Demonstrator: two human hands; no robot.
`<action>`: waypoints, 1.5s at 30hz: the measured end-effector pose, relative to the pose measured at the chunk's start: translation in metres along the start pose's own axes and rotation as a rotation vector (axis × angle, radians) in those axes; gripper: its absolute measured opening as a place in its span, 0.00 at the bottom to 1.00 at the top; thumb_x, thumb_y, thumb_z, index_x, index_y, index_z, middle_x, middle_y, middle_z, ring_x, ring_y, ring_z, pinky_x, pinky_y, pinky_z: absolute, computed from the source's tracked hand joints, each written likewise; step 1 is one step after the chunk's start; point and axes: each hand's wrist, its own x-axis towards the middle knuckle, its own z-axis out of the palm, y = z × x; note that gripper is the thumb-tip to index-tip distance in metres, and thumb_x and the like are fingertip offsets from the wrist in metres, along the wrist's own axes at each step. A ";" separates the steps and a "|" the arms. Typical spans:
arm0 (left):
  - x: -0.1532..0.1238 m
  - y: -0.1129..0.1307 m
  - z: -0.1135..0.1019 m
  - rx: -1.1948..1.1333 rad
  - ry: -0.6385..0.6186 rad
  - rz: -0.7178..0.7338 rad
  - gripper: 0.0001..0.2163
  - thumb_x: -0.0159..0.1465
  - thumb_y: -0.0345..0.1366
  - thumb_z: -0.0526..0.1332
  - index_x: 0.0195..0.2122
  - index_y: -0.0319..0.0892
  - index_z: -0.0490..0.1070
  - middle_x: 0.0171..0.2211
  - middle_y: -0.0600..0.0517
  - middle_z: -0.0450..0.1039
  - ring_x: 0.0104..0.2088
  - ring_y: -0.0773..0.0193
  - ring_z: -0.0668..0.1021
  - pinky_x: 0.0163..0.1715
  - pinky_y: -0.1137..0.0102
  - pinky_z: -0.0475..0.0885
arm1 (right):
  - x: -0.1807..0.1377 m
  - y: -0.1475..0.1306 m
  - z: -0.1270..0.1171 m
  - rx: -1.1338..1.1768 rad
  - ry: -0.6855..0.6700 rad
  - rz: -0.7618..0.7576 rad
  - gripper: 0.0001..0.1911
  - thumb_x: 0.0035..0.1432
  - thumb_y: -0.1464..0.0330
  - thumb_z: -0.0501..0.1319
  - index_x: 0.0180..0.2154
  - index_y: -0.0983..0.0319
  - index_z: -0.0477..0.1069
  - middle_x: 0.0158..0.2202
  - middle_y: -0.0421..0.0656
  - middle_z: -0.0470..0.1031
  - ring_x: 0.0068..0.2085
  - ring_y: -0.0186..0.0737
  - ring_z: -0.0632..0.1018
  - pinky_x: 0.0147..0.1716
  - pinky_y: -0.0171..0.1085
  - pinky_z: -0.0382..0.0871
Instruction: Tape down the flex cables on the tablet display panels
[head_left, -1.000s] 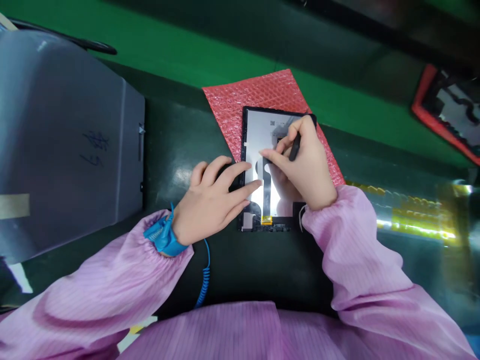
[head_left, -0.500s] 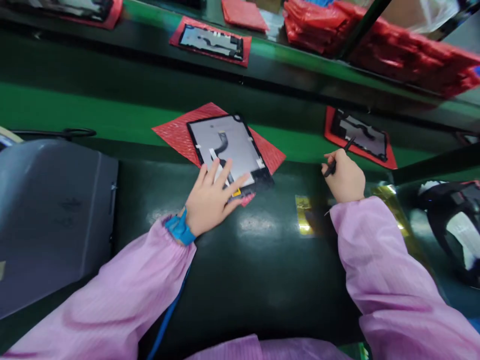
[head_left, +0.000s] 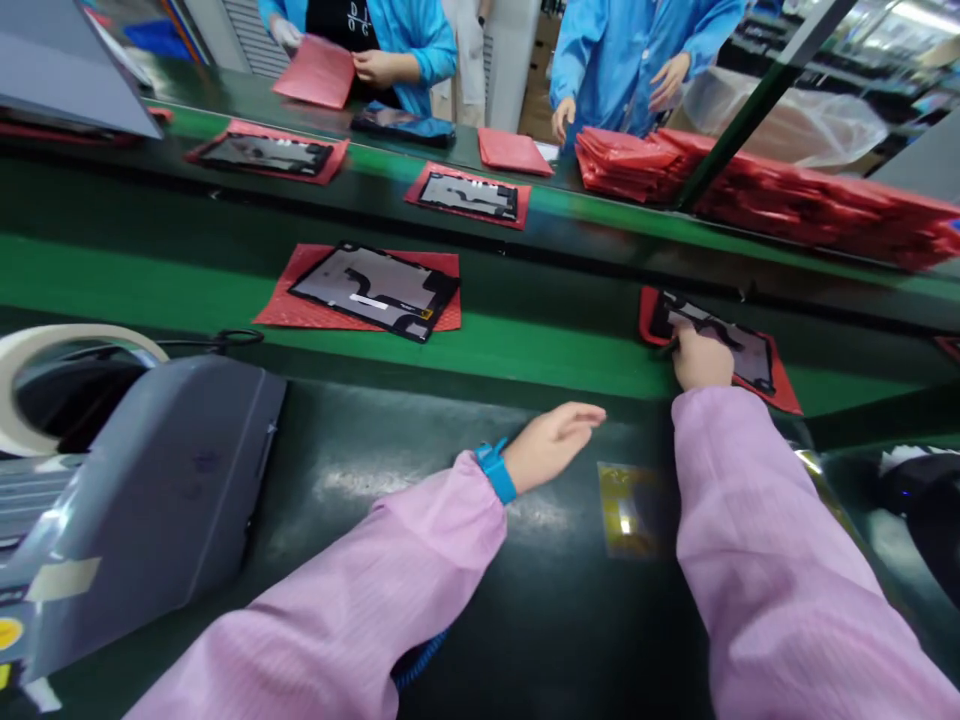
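My left hand (head_left: 551, 448), with a blue band at the wrist, is over the dark bench, fingers stretched out and holding nothing. At the right, my right hand (head_left: 702, 360) reaches over the left part of a display panel (head_left: 752, 358) on a red bubble bag (head_left: 784, 385). Its fingers are closed round a black pen-like tool (head_left: 664, 349), of which just a dark end shows; the fingertips are mostly hidden. Farther left, another display panel (head_left: 405, 285) with a dark ribbon cable lies on a red bubble bag (head_left: 279, 305) on the green belt (head_left: 517, 345).
A grey machine (head_left: 202, 480) and a tape roll (head_left: 22, 400) stand left. A yellow film piece (head_left: 621, 510) lies on the bench. Red bags (head_left: 645, 165) and more panels (head_left: 472, 195) sit on the shelf. Two people in blue coats (head_left: 615, 60) stand behind it.
My left hand has left the nearer panel and moved right. That panel and its bag now lie farther left on the belt. My right hand has reached the right panel. The view has tilted up.
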 end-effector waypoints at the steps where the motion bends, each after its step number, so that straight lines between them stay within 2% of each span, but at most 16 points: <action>1: -0.002 -0.002 0.007 -0.086 -0.019 -0.020 0.19 0.73 0.44 0.55 0.58 0.41 0.74 0.55 0.36 0.78 0.58 0.50 0.80 0.63 0.52 0.70 | 0.003 -0.006 -0.002 0.010 0.015 -0.005 0.15 0.62 0.74 0.58 0.50 0.66 0.75 0.30 0.52 0.77 0.30 0.48 0.74 0.28 0.40 0.55; 5: -0.002 -0.001 0.004 -0.378 -0.017 -0.116 0.27 0.73 0.55 0.50 0.60 0.40 0.71 0.58 0.33 0.75 0.61 0.45 0.77 0.64 0.46 0.67 | -0.009 -0.033 -0.026 0.168 0.095 -0.052 0.09 0.57 0.72 0.62 0.41 0.60 0.75 0.29 0.47 0.77 0.30 0.47 0.77 0.29 0.39 0.59; 7: 0.000 0.003 -0.008 -0.491 0.012 -0.166 0.31 0.71 0.60 0.49 0.60 0.39 0.71 0.60 0.32 0.73 0.63 0.41 0.75 0.63 0.42 0.67 | -0.034 -0.047 -0.046 0.383 0.161 -0.105 0.04 0.55 0.71 0.64 0.35 0.57 0.72 0.27 0.44 0.78 0.29 0.46 0.78 0.29 0.38 0.63; 10: 0.002 0.011 -0.027 -0.615 0.065 -0.236 0.32 0.70 0.61 0.53 0.60 0.38 0.71 0.62 0.33 0.72 0.64 0.38 0.73 0.61 0.41 0.68 | -0.092 -0.065 -0.080 0.768 0.215 -0.263 0.09 0.56 0.69 0.65 0.31 0.55 0.65 0.33 0.42 0.82 0.32 0.44 0.82 0.31 0.37 0.70; 14: -0.002 0.025 -0.049 -0.720 0.147 -0.319 0.23 0.72 0.51 0.61 0.59 0.39 0.72 0.59 0.41 0.74 0.58 0.46 0.78 0.57 0.47 0.74 | -0.172 -0.074 -0.106 1.105 0.130 -0.483 0.15 0.63 0.70 0.63 0.29 0.55 0.59 0.38 0.43 0.86 0.34 0.42 0.85 0.31 0.35 0.75; 17: -0.012 0.034 -0.057 -0.770 0.215 -0.378 0.18 0.71 0.45 0.64 0.55 0.37 0.75 0.53 0.42 0.79 0.52 0.48 0.82 0.54 0.52 0.78 | -0.209 -0.069 -0.109 1.181 -0.039 -0.564 0.15 0.67 0.70 0.60 0.28 0.55 0.58 0.38 0.45 0.86 0.38 0.45 0.87 0.33 0.37 0.78; 19: -0.023 0.038 -0.058 -0.793 0.270 -0.414 0.16 0.71 0.41 0.64 0.53 0.33 0.77 0.48 0.40 0.82 0.48 0.47 0.84 0.53 0.54 0.79 | -0.223 -0.061 -0.107 1.165 -0.140 -0.510 0.15 0.67 0.66 0.61 0.29 0.55 0.59 0.40 0.46 0.87 0.41 0.47 0.87 0.35 0.41 0.80; 21: -0.038 0.039 -0.058 -0.813 0.339 -0.436 0.15 0.70 0.36 0.63 0.54 0.32 0.77 0.44 0.39 0.84 0.45 0.48 0.86 0.51 0.55 0.80 | -0.233 -0.048 -0.104 1.150 -0.156 -0.427 0.15 0.65 0.61 0.65 0.31 0.54 0.61 0.45 0.48 0.86 0.46 0.50 0.86 0.41 0.44 0.81; 24: -0.067 0.039 -0.056 -0.840 0.458 -0.428 0.16 0.72 0.32 0.58 0.58 0.33 0.74 0.42 0.41 0.85 0.43 0.52 0.87 0.52 0.57 0.81 | -0.247 -0.028 -0.094 1.133 -0.018 -0.220 0.15 0.65 0.57 0.66 0.35 0.53 0.61 0.53 0.52 0.83 0.51 0.52 0.85 0.48 0.48 0.78; 26: -0.090 0.037 -0.054 -0.859 0.532 -0.413 0.17 0.73 0.32 0.55 0.58 0.33 0.75 0.41 0.42 0.86 0.45 0.52 0.87 0.55 0.57 0.80 | -0.255 -0.017 -0.084 1.087 0.065 -0.047 0.14 0.67 0.56 0.63 0.35 0.53 0.60 0.54 0.54 0.82 0.51 0.53 0.84 0.49 0.50 0.77; 28: -0.114 0.034 -0.047 -0.892 0.559 -0.411 0.17 0.73 0.34 0.55 0.55 0.33 0.77 0.44 0.41 0.85 0.50 0.51 0.85 0.59 0.56 0.77 | -0.262 -0.011 -0.075 1.046 0.071 0.054 0.14 0.67 0.56 0.61 0.35 0.53 0.60 0.53 0.55 0.82 0.50 0.54 0.85 0.48 0.51 0.77; 32: -0.156 0.026 -0.019 -0.925 0.443 -0.379 0.21 0.73 0.48 0.57 0.55 0.38 0.79 0.57 0.42 0.79 0.65 0.48 0.75 0.68 0.53 0.67 | -0.268 -0.011 -0.065 1.029 0.007 0.029 0.13 0.68 0.56 0.61 0.35 0.54 0.61 0.53 0.54 0.82 0.51 0.55 0.84 0.47 0.50 0.77; 35: -0.179 0.020 0.005 -0.845 0.359 -0.369 0.22 0.73 0.54 0.56 0.59 0.46 0.76 0.65 0.46 0.72 0.70 0.48 0.67 0.68 0.47 0.66 | -0.267 -0.015 -0.059 1.020 0.000 -0.017 0.12 0.68 0.57 0.61 0.36 0.54 0.62 0.55 0.55 0.81 0.54 0.55 0.83 0.50 0.52 0.76; 40: -0.204 0.015 0.024 -0.804 0.071 -0.371 0.10 0.72 0.50 0.61 0.47 0.57 0.80 0.70 0.56 0.65 0.72 0.49 0.64 0.68 0.44 0.63 | -0.262 -0.015 -0.039 0.861 0.014 -0.116 0.12 0.67 0.55 0.61 0.39 0.55 0.65 0.61 0.58 0.76 0.61 0.60 0.77 0.57 0.61 0.71; 42: -0.211 0.018 0.025 -0.770 -0.095 -0.434 0.11 0.71 0.47 0.63 0.53 0.59 0.78 0.70 0.53 0.65 0.71 0.50 0.67 0.69 0.45 0.60 | -0.261 -0.013 -0.031 0.812 0.018 -0.137 0.11 0.66 0.55 0.61 0.40 0.55 0.66 0.62 0.57 0.75 0.63 0.61 0.76 0.58 0.63 0.70; 45: -0.216 0.031 0.016 -0.594 -0.350 -0.449 0.22 0.74 0.45 0.61 0.68 0.56 0.66 0.65 0.44 0.71 0.65 0.50 0.74 0.66 0.47 0.67 | -0.261 -0.005 -0.022 0.783 0.033 -0.146 0.12 0.66 0.54 0.60 0.41 0.55 0.66 0.61 0.55 0.76 0.63 0.61 0.76 0.57 0.62 0.71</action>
